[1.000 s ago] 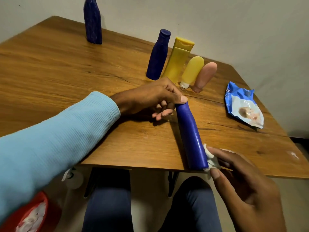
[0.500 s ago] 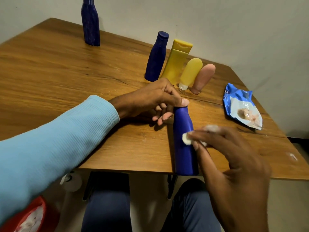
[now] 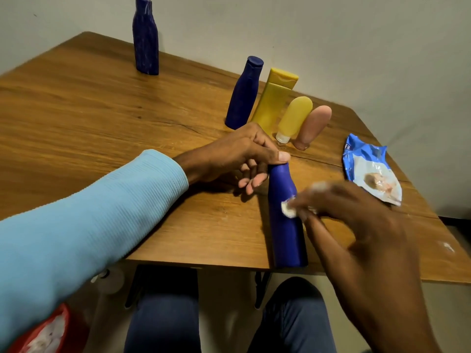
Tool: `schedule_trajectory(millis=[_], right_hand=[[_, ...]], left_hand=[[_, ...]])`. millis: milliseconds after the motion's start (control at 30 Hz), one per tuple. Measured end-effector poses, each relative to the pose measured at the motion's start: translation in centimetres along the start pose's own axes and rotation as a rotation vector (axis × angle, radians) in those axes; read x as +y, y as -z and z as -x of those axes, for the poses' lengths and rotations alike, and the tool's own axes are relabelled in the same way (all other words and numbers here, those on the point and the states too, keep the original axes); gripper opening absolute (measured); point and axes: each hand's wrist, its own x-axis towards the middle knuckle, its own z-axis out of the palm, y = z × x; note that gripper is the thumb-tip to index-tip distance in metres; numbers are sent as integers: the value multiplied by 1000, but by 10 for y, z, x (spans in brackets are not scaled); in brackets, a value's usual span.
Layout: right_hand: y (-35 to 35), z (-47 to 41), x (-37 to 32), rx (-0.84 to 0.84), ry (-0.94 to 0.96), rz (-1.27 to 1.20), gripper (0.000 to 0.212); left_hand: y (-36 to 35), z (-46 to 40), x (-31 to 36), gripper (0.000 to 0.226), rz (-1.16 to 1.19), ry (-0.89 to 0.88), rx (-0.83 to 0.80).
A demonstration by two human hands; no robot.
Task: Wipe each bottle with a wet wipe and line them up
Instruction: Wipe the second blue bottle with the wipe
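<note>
Clearly the left hand (image 3: 237, 159) pinches the bottle's (image 3: 285, 220) cap to steady it, lying on the table (image 3: 102, 118) edge, while the right hand (image 3: 356, 225) pinches the wipe (image 3: 288, 209) against its side.

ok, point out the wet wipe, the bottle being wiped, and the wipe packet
wet wipe (image 3: 288, 209), head view, wad at the fingertips
blue bottle (image 3: 286, 240), head view, lower body
wipe packet (image 3: 367, 159), head view, blue upper part

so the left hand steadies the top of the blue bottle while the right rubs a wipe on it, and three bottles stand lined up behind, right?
Not quite: the head view shows four in the row, not three. The rest holds: the left hand pinches the top of the blue bottle and the right hand rubs the wipe on it.
</note>
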Motion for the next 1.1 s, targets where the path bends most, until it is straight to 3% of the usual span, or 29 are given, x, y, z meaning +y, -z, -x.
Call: schedule_trajectory(millis=[200, 300, 467, 633, 1100], right_hand=[[6, 64, 7, -60, 72, -89, 25], [-9, 89, 11, 16, 126, 36, 23], [-7, 91, 4, 99, 51, 0, 27], [-13, 75, -6, 289, -7, -21, 11], [-43, 103, -2, 384, -70, -31, 13]], left_hand=[[-1, 0, -1, 34, 9, 28, 19], [-3, 0, -2, 33, -20, 82, 50], [-7, 1, -1, 45, -176, 114, 124], [-10, -1, 1, 46, -241, 132, 165], [-11, -4, -3, 48, -324, 188, 201]])
